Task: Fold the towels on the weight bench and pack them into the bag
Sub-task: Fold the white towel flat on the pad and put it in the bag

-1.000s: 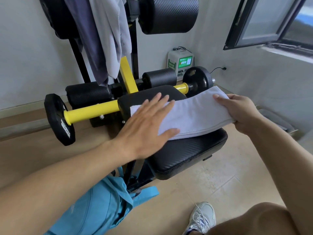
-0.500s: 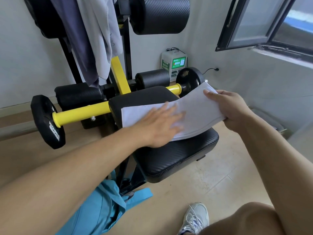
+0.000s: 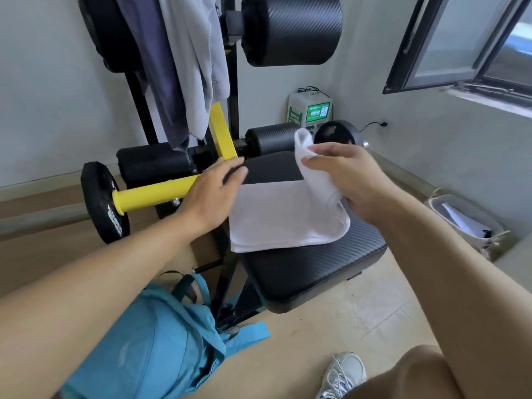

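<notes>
A white towel lies on the black padded seat of the weight bench. My right hand grips the towel's right end and holds it lifted and curled over the flat part. My left hand hovers with fingers spread at the towel's left edge, above the yellow bar. A blue bag sits on the floor beside the bench frame, at the lower left. A grey towel and a dark purple cloth hang from the upright frame behind.
A yellow bar with black weight plates crosses behind the seat. Black foam rollers stick out from the upright. A white and green box stands in the corner. A basket sits at the right wall under an open window. My shoe is on the floor.
My right hand has lifted the towel's right end and swung it leftward over the rest. My left hand slid off the towel to its left edge.
</notes>
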`<act>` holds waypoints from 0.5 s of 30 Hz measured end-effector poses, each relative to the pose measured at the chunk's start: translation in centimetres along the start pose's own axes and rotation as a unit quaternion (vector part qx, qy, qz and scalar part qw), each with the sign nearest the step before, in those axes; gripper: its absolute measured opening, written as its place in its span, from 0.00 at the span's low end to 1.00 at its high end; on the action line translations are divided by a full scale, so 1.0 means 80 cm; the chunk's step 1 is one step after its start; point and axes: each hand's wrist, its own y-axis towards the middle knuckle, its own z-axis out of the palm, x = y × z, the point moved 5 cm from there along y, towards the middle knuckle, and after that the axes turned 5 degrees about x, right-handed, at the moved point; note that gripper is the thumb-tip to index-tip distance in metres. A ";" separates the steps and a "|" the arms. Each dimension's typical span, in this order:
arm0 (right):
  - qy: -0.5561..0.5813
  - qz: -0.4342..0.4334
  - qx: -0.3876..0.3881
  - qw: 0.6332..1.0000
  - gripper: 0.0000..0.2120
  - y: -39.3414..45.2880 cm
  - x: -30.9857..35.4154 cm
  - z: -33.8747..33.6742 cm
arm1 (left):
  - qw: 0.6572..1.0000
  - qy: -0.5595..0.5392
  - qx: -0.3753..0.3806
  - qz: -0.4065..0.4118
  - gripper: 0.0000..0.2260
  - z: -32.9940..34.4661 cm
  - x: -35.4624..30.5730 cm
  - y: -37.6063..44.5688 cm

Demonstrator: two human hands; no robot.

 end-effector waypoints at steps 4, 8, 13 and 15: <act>-0.157 -0.034 0.022 0.987 0.12 0.006 0.005 0.056 | 0.999 0.003 -0.029 0.044 0.11 -0.008 0.042 -0.024; -0.282 -0.060 0.071 0.955 0.16 0.008 0.000 0.103 | 0.999 0.030 0.016 0.042 0.13 -0.002 0.056 -0.035; -0.356 -0.059 0.094 0.928 0.20 0.007 -0.004 0.128 | 0.998 0.017 0.035 0.044 0.15 0.002 0.069 -0.034; -0.362 -0.063 0.103 0.924 0.20 0.004 -0.007 0.135 | 0.998 0.007 0.040 0.045 0.14 0.002 0.073 -0.033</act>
